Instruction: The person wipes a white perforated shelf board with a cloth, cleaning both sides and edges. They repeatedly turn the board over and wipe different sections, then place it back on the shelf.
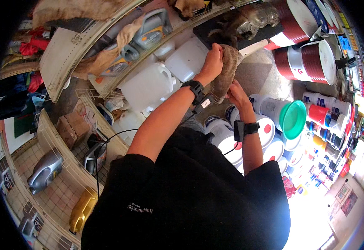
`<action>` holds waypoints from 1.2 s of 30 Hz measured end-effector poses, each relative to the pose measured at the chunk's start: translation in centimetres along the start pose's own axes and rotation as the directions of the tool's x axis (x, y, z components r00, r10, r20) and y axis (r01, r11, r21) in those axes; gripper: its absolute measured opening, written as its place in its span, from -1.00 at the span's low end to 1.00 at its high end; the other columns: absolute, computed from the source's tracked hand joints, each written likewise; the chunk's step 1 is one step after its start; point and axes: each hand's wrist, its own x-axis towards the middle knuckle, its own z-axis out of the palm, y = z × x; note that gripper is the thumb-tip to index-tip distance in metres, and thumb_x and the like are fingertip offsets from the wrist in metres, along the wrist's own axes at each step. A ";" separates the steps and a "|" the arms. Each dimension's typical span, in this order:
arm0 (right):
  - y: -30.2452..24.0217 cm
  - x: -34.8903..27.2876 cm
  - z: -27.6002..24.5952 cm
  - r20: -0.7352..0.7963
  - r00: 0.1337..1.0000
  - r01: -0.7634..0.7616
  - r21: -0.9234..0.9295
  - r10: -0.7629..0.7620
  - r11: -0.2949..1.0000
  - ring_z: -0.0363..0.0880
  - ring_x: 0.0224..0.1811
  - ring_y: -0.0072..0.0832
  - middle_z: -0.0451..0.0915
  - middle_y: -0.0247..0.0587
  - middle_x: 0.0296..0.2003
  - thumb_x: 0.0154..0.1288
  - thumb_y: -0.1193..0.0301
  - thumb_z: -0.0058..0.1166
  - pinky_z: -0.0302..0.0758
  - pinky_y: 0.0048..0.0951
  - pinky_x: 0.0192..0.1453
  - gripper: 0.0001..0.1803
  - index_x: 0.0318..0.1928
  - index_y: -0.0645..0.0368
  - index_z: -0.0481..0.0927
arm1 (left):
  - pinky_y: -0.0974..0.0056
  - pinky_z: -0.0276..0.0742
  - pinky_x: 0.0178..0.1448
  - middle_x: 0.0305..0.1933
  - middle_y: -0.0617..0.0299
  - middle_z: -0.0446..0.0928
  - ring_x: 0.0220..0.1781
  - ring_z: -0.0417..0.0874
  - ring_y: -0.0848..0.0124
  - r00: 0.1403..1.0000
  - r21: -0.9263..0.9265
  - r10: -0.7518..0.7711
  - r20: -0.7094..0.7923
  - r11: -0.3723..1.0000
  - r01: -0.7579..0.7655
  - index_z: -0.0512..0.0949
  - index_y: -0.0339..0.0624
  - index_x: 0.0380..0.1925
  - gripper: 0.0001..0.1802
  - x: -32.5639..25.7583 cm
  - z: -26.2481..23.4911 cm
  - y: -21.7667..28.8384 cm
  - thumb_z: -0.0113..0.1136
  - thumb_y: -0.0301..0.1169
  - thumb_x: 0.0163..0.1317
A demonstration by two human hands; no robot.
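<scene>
A black short-sleeved shirt (198, 196) fills the lower centre of the frame; metal shelving (59, 58) curves down the left side; two red drums (300, 62), banded in white, stand in the upper right; below them white buckets (225, 135) crowd together, with a round green basin (294, 118) at their right-hand side; on the shelves sit a translucent white jerry can (144, 87), left of the hands, a grey oil bottle (150, 31) higher up, a cardboard box (71, 129) at centre left and a gold oil bottle (83, 210) at lower left; at the top, a dark crumpled bundle (255, 18) with a shiny surface lies on a black board (202, 30); its material is hard to tell.

The brown rag (227, 71) is held up just above the centre, near the board's lower edge; the left hand (212, 62) grasps its upper part, fingers curled round it; the right hand (238, 93) is at its lower right edge, fingers bent, though I cannot tell whether they pinch it; a wrist device (203, 104) with a small lit screen sits just beside the rag's lower end.

The step in hand looks like handling the rag between both hands; the next move seems to call for a firm left grasp and a sure hold at the lower edge.
</scene>
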 end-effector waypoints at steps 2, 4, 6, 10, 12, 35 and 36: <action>0.7 0.7 1.6 -0.191 0.981 -0.027 0.036 0.033 0.999 0.58 -0.25 -0.59 0.61 -0.31 -0.18 0.33 0.43 -0.03 0.48 -0.55 -0.26 -0.72 0.03 0.21 0.45 | -0.04 0.38 -0.24 -0.37 -0.23 0.46 -0.28 0.50 -0.21 0.997 0.009 0.077 -0.026 0.997 -0.076 0.22 -0.29 -0.22 -0.88 0.2 0.0 -0.4 -0.09 -0.52 0.35; 0.9 0.8 1.9 -0.217 0.962 0.141 -0.129 -0.167 0.981 0.57 -0.20 -0.53 0.60 -0.30 -0.16 0.29 0.41 0.05 0.48 -0.48 -0.12 -0.65 0.06 0.25 0.47 | -0.08 0.37 -0.22 -0.34 -0.26 0.46 -0.23 0.48 -0.24 0.999 0.015 0.050 0.014 0.999 -0.050 0.22 -0.32 -0.24 -0.88 0.4 -0.2 0.0 -0.09 -0.58 0.28; 0.6 0.7 2.2 -0.235 0.933 0.200 -0.285 -0.271 0.937 0.57 -0.20 -0.52 0.60 -0.30 -0.14 0.27 0.42 0.07 0.48 -0.47 -0.11 -0.67 0.03 0.26 0.49 | -0.13 0.36 -0.19 -0.30 -0.30 0.45 -0.18 0.47 -0.27 0.998 0.025 0.024 0.055 0.999 -0.025 0.22 -0.35 -0.27 -0.87 0.6 -0.4 0.3 -0.08 -0.63 0.21; -1.3 0.0 2.8 -0.294 0.721 0.294 -0.690 -0.628 0.661 0.57 -0.18 -0.46 0.61 -0.18 -0.22 0.11 0.56 0.09 0.49 -0.38 -0.20 -0.76 -0.15 0.25 0.56 | -0.12 0.36 -0.16 -0.25 -0.33 0.44 -0.14 0.45 -0.29 0.994 0.058 -0.007 0.107 0.998 0.001 0.21 -0.38 -0.28 -0.87 0.7 -0.9 1.2 -0.07 -0.62 0.21; -3.0 -1.2 4.3 -0.308 0.569 0.195 -0.850 -0.762 0.489 0.56 -0.22 -0.35 0.57 -0.16 -0.29 0.07 0.59 0.09 0.48 -0.33 -0.23 -0.79 -0.21 0.23 0.54 | -0.12 0.36 -0.16 -0.25 -0.34 0.43 -0.13 0.44 -0.31 0.994 0.092 -0.002 0.109 0.996 -0.008 0.21 -0.38 -0.28 -0.87 0.9 -1.0 1.6 -0.07 -0.61 0.21; -12.2 4.5 0.8 0.046 0.023 -0.126 -0.991 -0.999 -0.049 0.30 0.12 -0.04 0.44 0.03 -0.02 0.27 0.29 0.09 0.16 -0.04 0.22 -0.59 0.02 0.30 0.43 | -0.13 0.39 -0.22 -0.25 -0.25 0.44 -0.18 0.49 -0.22 0.982 0.189 0.003 0.190 0.981 -0.040 0.20 -0.36 -0.19 -0.76 0.6 -0.8 0.6 -0.04 -0.65 0.15; -13.3 5.9 -0.4 0.139 0.078 -0.144 -0.978 -0.987 -0.149 0.28 0.14 -0.06 0.44 0.00 -0.01 0.29 0.25 0.05 0.15 -0.05 0.24 -0.61 0.02 0.25 0.45 | -0.13 0.41 -0.24 -0.24 -0.26 0.44 -0.19 0.50 -0.21 0.983 0.214 0.030 0.180 0.974 -0.069 0.21 -0.36 -0.20 -0.76 0.6 -1.0 0.7 -0.02 -0.65 0.14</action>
